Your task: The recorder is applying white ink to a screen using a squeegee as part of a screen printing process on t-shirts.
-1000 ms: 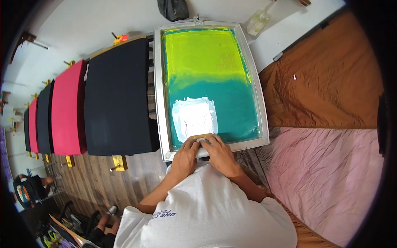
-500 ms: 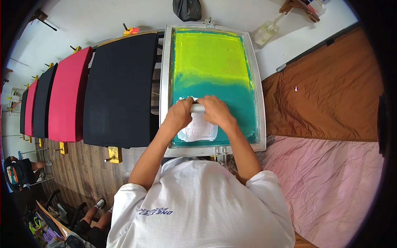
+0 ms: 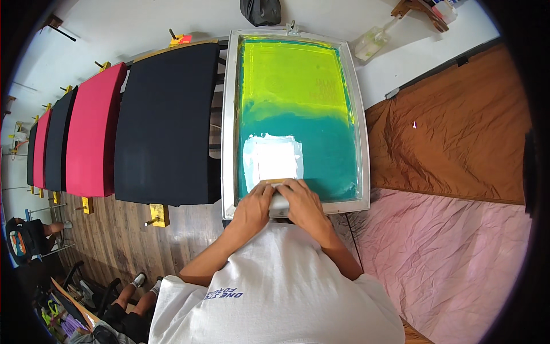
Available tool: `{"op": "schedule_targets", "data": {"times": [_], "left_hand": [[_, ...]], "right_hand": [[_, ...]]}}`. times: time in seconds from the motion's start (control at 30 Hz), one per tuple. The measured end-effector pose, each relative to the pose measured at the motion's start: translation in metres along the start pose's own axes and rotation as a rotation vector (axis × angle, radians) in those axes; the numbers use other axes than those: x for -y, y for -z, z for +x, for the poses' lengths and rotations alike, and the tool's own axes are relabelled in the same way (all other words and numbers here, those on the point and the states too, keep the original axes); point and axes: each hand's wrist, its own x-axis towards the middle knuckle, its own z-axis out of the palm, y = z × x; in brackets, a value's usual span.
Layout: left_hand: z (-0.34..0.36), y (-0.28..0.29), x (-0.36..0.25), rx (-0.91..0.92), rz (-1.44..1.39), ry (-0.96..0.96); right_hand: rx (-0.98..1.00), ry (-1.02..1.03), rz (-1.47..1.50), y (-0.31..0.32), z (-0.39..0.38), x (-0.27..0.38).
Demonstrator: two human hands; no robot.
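Note:
A screen-printing frame (image 3: 360, 126) of pale metal lies in front of me, its mesh (image 3: 329, 152) teal in the near half and yellow-green in the far half. A white rectangular patch (image 3: 278, 160) with smeared white ink round it shows left of centre in the near half. My left hand (image 3: 253, 204) and my right hand (image 3: 302, 202) are side by side at the frame's near edge, both closed on a squeegee (image 3: 279, 203). Its pale handle shows between them; a tan strip shows just beyond the fingertips. My hands hide most of it.
To the left stand black (image 3: 166, 126) and pink (image 3: 94, 132) fabric-covered boards in a row. Brown (image 3: 447, 137) and pink (image 3: 441, 246) sheets spread on the right. A dark bag (image 3: 260, 12) sits beyond the frame. Another person's legs (image 3: 134, 304) show at lower left.
Both hands have drawn the squeegee toward me, from the middle of the white patch to the frame's near edge. The white patch now shows more fully and looks smoother.

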Motion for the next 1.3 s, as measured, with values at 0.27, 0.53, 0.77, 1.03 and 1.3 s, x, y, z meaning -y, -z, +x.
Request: {"op": "schedule_targets", "data": {"times": [0.27,0.53,0.77,1.03,1.3], "left_hand": [[0.017,0.022,-0.003,0.053,-0.026,0.036],[0.102,0.035,0.034,-0.015,0.014,0.018],[0.045,0.003,0.02,-0.077,-0.022,-0.022],[0.004,0.016,-0.014,0.167,-0.028,0.097],[0.056,0.032,0.003,-0.136,0.044,-0.044]], "right_hand": [[0.113,-0.032,-0.048,0.026,0.019,0.005],[0.062,-0.044,-0.146,0.033,0.1,-0.028],[-0.05,0.01,-0.035,0.012,0.043,-0.02],[0.116,-0.057,0.026,0.01,-0.004,0.0],[-0.144,-0.002,-0.125,0.023,0.05,0.001]]}}
